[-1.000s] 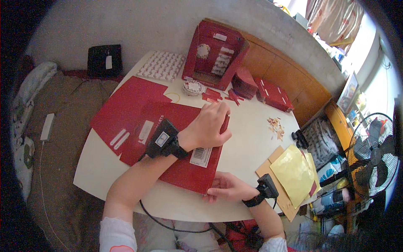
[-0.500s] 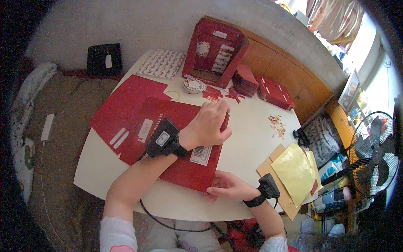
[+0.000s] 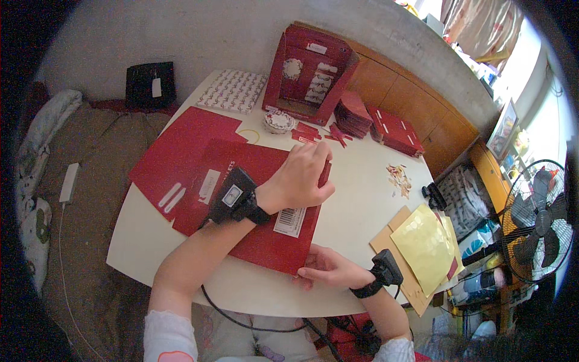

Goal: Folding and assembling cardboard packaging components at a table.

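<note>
A flat red cardboard box blank [image 3: 247, 181] with white labels lies on the white table [image 3: 362, 199] in front of me. My left hand [image 3: 301, 178] presses down on its far right edge, fingers curled over the fold. My right hand [image 3: 329, 268] rests at the blank's near right corner, fingers flat against the card edge. Both wrists carry black strapped devices. A second red blank [image 3: 181, 151] lies under the first, to the left.
An upright red display box [image 3: 310, 72] stands at the table's back, with stacks of folded red boxes [image 3: 386, 127], a patterned sheet [image 3: 232, 90] and red scraps [image 3: 316, 133] nearby. Yellow and brown sheets [image 3: 422, 247] lie at the right. A fan [image 3: 537, 220] stands far right.
My left hand has shifted slightly along the far edge of the blank. My right hand stays at the near corner.
</note>
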`<action>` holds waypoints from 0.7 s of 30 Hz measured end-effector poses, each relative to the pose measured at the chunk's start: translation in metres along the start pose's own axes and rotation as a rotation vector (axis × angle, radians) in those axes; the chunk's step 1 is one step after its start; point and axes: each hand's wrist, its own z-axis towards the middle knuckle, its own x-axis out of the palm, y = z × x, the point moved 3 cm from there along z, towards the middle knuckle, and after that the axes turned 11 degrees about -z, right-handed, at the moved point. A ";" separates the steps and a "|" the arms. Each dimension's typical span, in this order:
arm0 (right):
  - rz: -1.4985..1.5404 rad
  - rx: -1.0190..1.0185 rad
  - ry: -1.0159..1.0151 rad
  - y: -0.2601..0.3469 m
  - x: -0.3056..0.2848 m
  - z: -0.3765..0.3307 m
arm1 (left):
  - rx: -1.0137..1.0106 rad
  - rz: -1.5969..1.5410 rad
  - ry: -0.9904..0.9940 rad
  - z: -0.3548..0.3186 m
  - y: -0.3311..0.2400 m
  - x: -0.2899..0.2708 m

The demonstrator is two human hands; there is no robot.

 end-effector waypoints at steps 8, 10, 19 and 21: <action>0.047 0.009 -0.021 0.006 0.006 -0.002 | -0.009 0.021 0.002 0.000 0.001 0.002; 0.027 0.008 -0.008 0.005 0.007 -0.001 | -0.011 0.012 -0.001 0.000 0.003 0.003; 0.040 -0.003 -0.005 0.005 0.009 -0.001 | -0.027 0.001 0.004 -0.001 0.004 0.005; 0.047 -0.005 -0.012 0.007 0.009 -0.001 | -0.031 -0.008 0.014 -0.002 0.006 0.005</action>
